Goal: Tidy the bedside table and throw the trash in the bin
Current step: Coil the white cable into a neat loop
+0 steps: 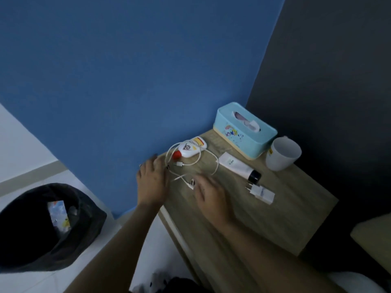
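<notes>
On the wooden bedside table [275,218] lies a tangled white cable [203,159] looped around a white bottle with a red cap [188,150]. My left hand [151,182] rests at the table's left edge, fingers touching the cable's left loops. My right hand [208,192] hovers flat over the cable's near end, fingers spread, blurred. Whether either hand grips the cable I cannot tell. A white tube with a black cap [239,167] and a white charger plug [261,193] lie to the right. The black-lined bin [42,227] stands on the floor at the left with wrappers inside.
A light blue tissue box [243,132] stands at the table's back against the dark wall. A white cup [282,154] is beside it at the right. A blue wall runs behind the table. A cushion edge [372,240] shows at the right.
</notes>
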### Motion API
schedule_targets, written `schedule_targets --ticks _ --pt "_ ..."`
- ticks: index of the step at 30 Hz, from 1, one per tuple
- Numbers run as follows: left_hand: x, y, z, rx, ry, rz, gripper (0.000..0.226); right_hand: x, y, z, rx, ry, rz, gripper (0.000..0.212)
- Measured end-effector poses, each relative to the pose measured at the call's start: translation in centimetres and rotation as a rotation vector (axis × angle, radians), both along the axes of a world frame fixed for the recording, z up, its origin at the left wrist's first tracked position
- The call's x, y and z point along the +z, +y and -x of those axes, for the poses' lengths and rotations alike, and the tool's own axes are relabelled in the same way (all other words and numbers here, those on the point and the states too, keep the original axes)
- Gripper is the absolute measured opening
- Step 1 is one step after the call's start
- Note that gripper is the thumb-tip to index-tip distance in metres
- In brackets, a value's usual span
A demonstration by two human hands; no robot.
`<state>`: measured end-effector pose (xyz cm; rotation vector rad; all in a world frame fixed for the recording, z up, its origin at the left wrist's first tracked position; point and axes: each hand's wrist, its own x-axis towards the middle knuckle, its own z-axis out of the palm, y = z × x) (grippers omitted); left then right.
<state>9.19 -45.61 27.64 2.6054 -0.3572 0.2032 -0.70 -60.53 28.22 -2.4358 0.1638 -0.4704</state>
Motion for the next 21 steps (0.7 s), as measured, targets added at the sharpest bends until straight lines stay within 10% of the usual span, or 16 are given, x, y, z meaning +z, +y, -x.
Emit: schedule_targets --ticks 9,14,21 --pt "-0.1 -1.0 -1.4 -0.041 0.048 0.066 0.041 1.9 -4.1 -10.1 0.193 0.427 0.428 0.038" --pt "0.3 1.9 -0.8 -0.053 0.100 0.096 0.046 2.6 -3.0 -9.4 0.238 0.617 0.235 0.042" --pt "7.2 2.7 -0.7 -0.102 0.005 0.096 0.043 9.0 -3.7 -7.3 0.117 0.473 0.377 0.021"
